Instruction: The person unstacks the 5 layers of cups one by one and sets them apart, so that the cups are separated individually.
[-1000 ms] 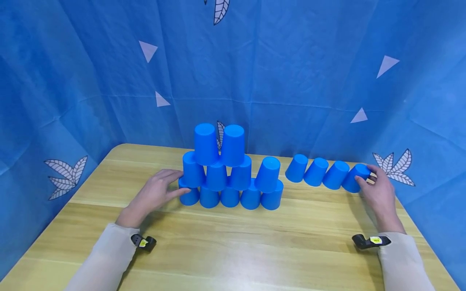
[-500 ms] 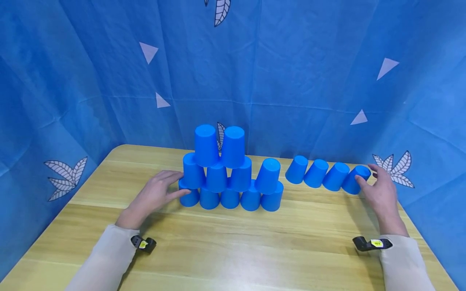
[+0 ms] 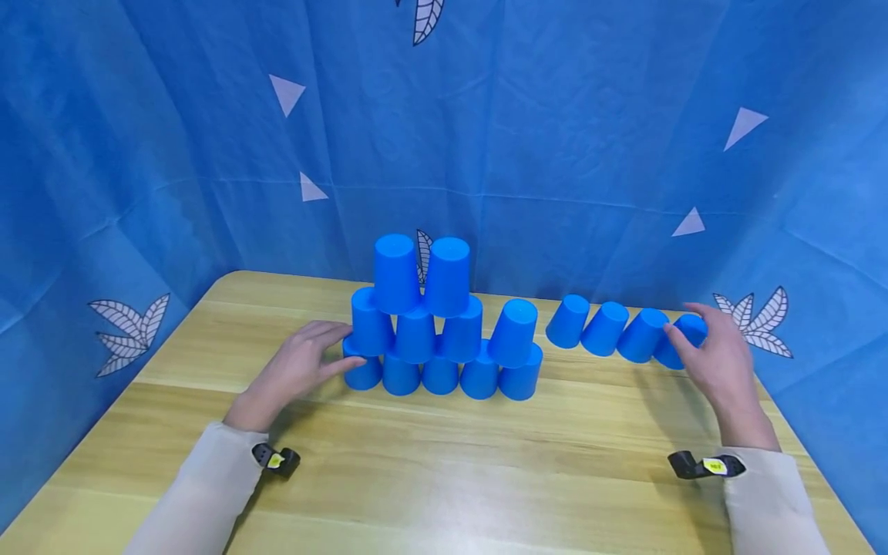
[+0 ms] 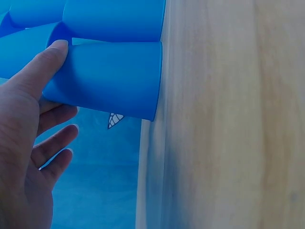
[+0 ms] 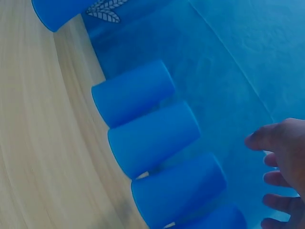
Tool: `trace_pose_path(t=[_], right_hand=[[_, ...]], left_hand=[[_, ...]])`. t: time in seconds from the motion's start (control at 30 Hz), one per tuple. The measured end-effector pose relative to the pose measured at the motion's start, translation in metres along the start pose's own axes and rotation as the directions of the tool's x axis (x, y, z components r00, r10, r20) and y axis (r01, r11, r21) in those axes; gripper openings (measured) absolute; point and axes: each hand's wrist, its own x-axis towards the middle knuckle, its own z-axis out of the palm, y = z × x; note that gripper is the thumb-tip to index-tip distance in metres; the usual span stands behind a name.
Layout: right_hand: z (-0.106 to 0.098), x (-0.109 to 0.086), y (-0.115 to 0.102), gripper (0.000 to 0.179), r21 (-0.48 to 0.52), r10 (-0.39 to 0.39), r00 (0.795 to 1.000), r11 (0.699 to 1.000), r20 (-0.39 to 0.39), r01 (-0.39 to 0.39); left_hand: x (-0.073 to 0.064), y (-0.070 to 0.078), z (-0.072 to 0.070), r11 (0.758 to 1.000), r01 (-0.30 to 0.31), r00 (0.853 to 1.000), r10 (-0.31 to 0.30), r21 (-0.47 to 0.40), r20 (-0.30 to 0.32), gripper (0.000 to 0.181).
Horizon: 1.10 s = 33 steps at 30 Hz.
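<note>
Upside-down blue cups stand in a stacked wall in the head view: several in the bottom row, several above, two top cups [image 3: 397, 276] [image 3: 447, 277]. At the wall's left end my left hand [image 3: 294, 374] holds the bottom corner cup [image 4: 112, 78], thumb in front and index finger partly hidden behind; its other fingers are loose. My right hand [image 3: 718, 358] hovers at the rightmost cup [image 3: 694, 330] of a separate row, its fingers spread. In the right wrist view that hand's fingers stand apart from the row's cups [image 5: 178, 191], holding nothing.
The separate row [image 3: 605, 329] of several upside-down cups runs along the back right of the wooden table [image 3: 444, 462]. A blue patterned curtain [image 3: 555, 139] hangs close behind the table and at both sides.
My right hand has let go of the rightmost cup and risen slightly, fingers more spread and moved a little left over it. My left hand and the stacked cups stay as they were.
</note>
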Motion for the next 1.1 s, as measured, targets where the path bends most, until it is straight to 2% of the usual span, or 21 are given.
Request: trace_pose_path(t=[0.23,0.43,0.73,1.1], right_hand=[[-0.001,-0.005,-0.016,0.060,0.005,-0.112,0.994,0.994,0.014,0.112],[-0.001,-0.008,-0.033,0.057,0.030,-0.200,0.979,0.980,0.038,0.199],[0.005,-0.018,-0.059,0.055,0.088,-0.343,0.937,0.938,0.064,0.337],[0.012,-0.031,-0.104,0.062,0.116,-0.434,0.893,0.899,0.120,0.421]], left_hand=[[0.003,0.000,0.000,1.000,-0.008,1.000,0.008,-0.007,-0.001,0.063],[0.004,-0.001,0.000,1.000,-0.012,1.000,0.012,0.002,-0.011,0.061],[0.005,-0.002,0.000,1.000,-0.007,1.000,0.007,0.004,-0.006,0.062],[0.002,-0.002,0.002,1.000,0.007,1.000,-0.007,0.011,0.000,0.062]])
